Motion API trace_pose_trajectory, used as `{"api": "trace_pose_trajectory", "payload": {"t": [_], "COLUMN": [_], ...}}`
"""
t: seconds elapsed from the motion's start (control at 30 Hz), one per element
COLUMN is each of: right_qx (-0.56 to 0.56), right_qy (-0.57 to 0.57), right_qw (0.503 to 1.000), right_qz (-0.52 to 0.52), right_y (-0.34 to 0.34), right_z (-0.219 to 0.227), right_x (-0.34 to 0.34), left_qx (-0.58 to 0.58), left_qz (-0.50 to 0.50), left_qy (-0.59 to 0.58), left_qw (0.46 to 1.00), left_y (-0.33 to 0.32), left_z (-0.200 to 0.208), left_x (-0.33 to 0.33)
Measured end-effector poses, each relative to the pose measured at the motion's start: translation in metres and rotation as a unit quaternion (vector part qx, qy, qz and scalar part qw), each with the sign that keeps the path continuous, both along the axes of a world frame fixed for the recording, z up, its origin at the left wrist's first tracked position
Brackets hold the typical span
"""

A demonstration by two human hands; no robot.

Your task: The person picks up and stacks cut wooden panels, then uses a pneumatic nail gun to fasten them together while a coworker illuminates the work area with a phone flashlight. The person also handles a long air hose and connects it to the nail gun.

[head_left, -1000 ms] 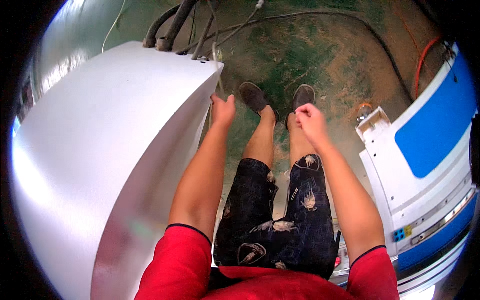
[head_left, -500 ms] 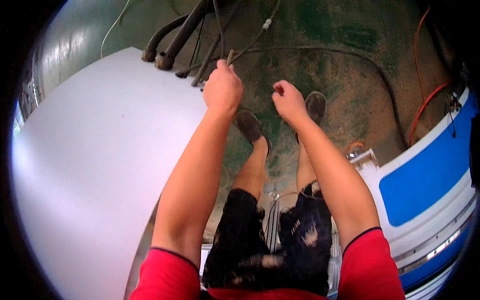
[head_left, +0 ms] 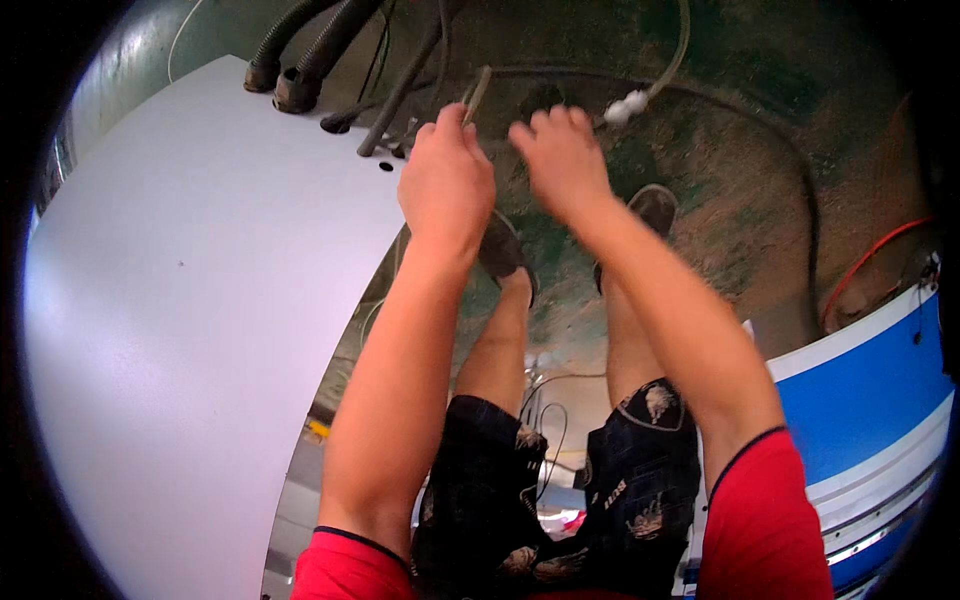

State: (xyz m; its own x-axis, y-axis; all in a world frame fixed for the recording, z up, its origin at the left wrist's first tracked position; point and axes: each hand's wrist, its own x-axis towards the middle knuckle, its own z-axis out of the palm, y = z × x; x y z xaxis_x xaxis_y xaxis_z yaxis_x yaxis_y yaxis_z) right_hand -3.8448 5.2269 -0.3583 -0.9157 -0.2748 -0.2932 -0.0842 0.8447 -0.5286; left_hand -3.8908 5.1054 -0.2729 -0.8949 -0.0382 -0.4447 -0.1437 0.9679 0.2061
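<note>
My left hand (head_left: 448, 185) is closed around a thin pale tube (head_left: 480, 92), whose end sticks up past the fingers. Just right of it, my right hand (head_left: 562, 165) has its fingers curled and slightly blurred. A pale cable (head_left: 684, 38) with a white lumpy joint (head_left: 626, 107) runs down to this hand's far side. It appears gripped there, though the fingers hide the contact. To the left lies a large white panel (head_left: 200, 270). Dark ribbed hoses (head_left: 310, 75) and a thinner dark pipe (head_left: 400, 92) meet its far edge, near a small dark hole (head_left: 386, 167).
A black cable (head_left: 800, 170) curves across the stained green-brown floor (head_left: 730, 220). An orange-red hose (head_left: 870, 255) lies at right, beside a blue and white machine panel (head_left: 860, 400). My shoes (head_left: 655, 210) stand on the floor beyond the hands.
My right hand has come up and left, close to the left hand. The cable's white joint has swung right and nearer. My view has shifted slightly, and the left hand still grips the tube.
</note>
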Motion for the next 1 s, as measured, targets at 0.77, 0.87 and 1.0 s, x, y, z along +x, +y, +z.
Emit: {"api": "trace_pose_trajectory", "payload": {"t": [0.77,0.87,1.0], "right_qx": [-0.498,-0.416,-0.506], "right_qy": [-0.363,-0.436,-0.419], "right_qw": [0.76,0.652,0.48], "right_qz": [-0.208,-0.46,-0.581], "right_y": [0.022,0.025,0.087], "right_z": [-0.025,0.039,0.04], "right_x": [0.091,0.077,0.093], "left_qx": [0.126,0.115,0.146], "left_qz": [-0.238,-0.134,-0.061], "left_qy": [-0.031,0.114,-0.031], "left_qw": [0.962,0.978,0.987], "left_y": [0.01,0.015,0.017], "left_z": [0.026,0.035,0.048], "left_x": [0.042,0.062,0.104]}}
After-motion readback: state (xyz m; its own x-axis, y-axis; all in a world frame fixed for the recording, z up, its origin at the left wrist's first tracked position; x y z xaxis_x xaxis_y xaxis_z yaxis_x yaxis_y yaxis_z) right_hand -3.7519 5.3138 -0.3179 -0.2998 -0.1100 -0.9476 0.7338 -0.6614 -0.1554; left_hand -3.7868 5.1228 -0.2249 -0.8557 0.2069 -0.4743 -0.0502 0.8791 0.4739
